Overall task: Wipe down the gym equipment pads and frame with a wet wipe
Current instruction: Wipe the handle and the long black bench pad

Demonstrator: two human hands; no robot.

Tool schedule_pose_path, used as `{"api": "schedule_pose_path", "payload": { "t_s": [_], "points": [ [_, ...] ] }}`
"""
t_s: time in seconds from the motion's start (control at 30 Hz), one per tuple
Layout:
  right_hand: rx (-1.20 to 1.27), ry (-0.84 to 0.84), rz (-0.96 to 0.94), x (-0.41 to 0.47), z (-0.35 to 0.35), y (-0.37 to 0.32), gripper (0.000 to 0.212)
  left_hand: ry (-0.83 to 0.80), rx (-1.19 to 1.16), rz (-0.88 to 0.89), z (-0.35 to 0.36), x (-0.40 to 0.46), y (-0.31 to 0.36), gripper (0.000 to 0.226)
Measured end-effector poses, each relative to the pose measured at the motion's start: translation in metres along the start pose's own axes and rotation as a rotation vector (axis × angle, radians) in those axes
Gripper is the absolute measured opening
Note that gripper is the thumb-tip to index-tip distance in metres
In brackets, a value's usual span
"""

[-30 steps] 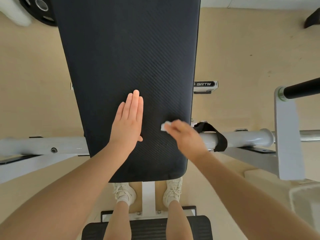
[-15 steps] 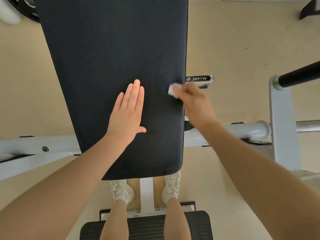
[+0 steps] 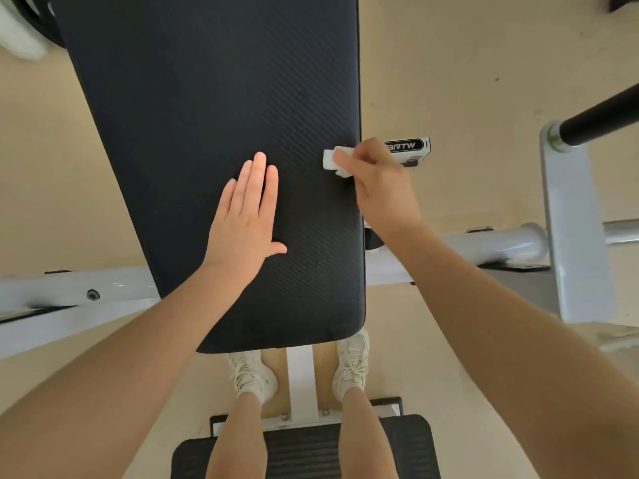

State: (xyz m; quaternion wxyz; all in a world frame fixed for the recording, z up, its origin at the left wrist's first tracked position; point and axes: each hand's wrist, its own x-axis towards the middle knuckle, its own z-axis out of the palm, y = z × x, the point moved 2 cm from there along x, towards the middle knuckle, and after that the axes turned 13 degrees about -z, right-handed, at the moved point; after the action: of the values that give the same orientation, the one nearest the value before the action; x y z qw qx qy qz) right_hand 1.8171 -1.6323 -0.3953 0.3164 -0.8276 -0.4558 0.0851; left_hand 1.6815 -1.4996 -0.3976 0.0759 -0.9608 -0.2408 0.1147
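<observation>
Overhead, a person's left hand [image 3: 246, 225] lies flat on the black bench pad [image 3: 214, 133], fingers straight and together, thumb out to the side. At the pad's right edge, the right hand [image 3: 378, 188] pinches a folded white wet wipe [image 3: 332, 160] against the textured surface. White frame tubes [image 3: 491, 245] cross beneath the pad, and pale sneakers [image 3: 250, 375] straddle the centre post on the tan floor [image 3: 466, 63].

Even, soft lighting is observed; no hard shadows are cast on the beige floor [image 3: 466, 63]. A faint sheen is noted on the black pad [image 3: 207, 115] and a highlight on the white frame tube [image 3: 501, 242]. Motion blur is recorded at the right hand [image 3: 380, 188]. Wide-angle bending is seen toward the edges.
</observation>
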Motion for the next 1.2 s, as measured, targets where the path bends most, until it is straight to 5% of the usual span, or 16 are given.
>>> {"api": "schedule_pose_path", "payload": {
  "t_s": [0.33,0.47,0.6,0.83,1.07,1.2],
  "points": [
    [0.001,-0.537,-0.032,-0.175,0.063,-0.015,0.025,0.225,-0.133,0.040,0.020,-0.024,0.001,0.087],
    [0.077,-0.131,0.006,-0.139,0.059,-0.016,0.041,0.263,-0.126,0.123,0.027,-0.029,-0.006,0.085],
    [-0.082,0.312,-0.190,-0.062,0.028,-0.008,0.026,0.310,-0.165,0.201,0.035,-0.034,-0.008,0.083],
    [-0.228,0.285,-0.494,-0.081,0.077,0.009,0.029,0.447,-0.131,0.313,0.073,-0.045,-0.013,0.093],
    [-0.232,-0.050,-0.481,-0.156,0.095,-0.013,0.030,0.560,-0.188,0.249,0.069,-0.073,-0.015,0.089],
    [-0.217,0.288,-0.423,-0.113,0.058,-0.028,0.027,0.531,-0.153,0.182,0.063,-0.087,-0.029,0.094]
  ]
}}
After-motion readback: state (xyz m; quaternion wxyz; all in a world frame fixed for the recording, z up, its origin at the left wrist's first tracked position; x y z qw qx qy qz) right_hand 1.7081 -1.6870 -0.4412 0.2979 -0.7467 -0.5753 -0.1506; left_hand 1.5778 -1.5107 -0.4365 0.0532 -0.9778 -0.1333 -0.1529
